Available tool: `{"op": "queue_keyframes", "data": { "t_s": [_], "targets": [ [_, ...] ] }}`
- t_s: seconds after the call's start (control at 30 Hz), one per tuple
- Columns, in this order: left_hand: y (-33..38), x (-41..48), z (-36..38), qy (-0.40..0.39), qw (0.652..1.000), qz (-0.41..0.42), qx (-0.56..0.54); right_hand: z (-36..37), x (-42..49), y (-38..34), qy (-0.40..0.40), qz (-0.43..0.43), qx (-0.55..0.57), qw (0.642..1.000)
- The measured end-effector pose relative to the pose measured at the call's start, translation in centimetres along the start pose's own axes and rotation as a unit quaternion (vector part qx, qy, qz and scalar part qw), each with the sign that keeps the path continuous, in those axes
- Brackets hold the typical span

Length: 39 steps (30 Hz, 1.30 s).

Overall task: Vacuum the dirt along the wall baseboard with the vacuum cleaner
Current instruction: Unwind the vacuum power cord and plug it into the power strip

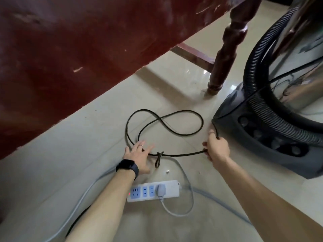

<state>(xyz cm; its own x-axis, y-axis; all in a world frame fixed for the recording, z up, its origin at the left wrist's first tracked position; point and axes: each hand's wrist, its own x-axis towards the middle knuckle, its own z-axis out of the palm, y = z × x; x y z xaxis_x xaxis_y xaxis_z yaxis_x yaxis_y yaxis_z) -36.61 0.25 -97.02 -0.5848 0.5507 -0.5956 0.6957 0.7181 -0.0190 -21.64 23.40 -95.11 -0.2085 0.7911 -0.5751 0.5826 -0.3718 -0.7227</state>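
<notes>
Two hands (138, 154) (217, 150) — one vacuum cleaner (262, 137), one black cord (178, 155), one power strip (172, 187)

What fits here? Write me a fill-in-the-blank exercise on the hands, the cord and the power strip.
1. The right hand grips a cord of ____ colour.
2. The left hand wears a watch at the wrist and a ____ on one finger.
3. The power strip holds exactly ____ plug.
4. The vacuum stands on the person's ____ side.

Missing words: black; ring; one; right.
</notes>
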Motion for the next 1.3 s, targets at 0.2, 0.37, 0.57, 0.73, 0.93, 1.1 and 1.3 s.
{"op": "queue_keyframes", "data": {
  "t_s": [0.2,0.37,0.57,0.73,0.93,1.1,1.3],
  "targets": [
    [-1.0,3.0,0.2,0.155,0.977,0.101,0.108,0.2,2.1,-0.1,-0.022,0.104,0.01,0.994],
    [-5.3,4.0,-3.0,0.255,0.957,0.012,0.138,0.9,3.3,-1.3,-0.074,0.158,0.21,0.962],
    [-7.5,6.1,-4.4,0.247,0.966,-0.071,0.015,6.8,0.3,-5.9,-0.265,0.083,0.289,0.916],
    [-4.8,4.5,-0.8,0.127,0.988,-0.048,-0.068,9.4,-2.3,-3.9,-0.269,-0.06,-0.07,0.959],
    [-4.0,1.2,1.3,0.137,0.979,-0.076,-0.131,8.1,-4.5,1.4,-0.307,-0.203,-0.377,0.85],
    [-4.3,-4.0,3.5,0.12,0.985,-0.068,-0.1,6.4,-8.1,5.1,-0.324,-0.326,-0.488,0.742],
    [-3.0,-12.5,8.4,0.133,0.988,-0.013,-0.071,4.8,-10.6,8.5,-0.311,-0.45,-0.556,0.626]
  ]
}}
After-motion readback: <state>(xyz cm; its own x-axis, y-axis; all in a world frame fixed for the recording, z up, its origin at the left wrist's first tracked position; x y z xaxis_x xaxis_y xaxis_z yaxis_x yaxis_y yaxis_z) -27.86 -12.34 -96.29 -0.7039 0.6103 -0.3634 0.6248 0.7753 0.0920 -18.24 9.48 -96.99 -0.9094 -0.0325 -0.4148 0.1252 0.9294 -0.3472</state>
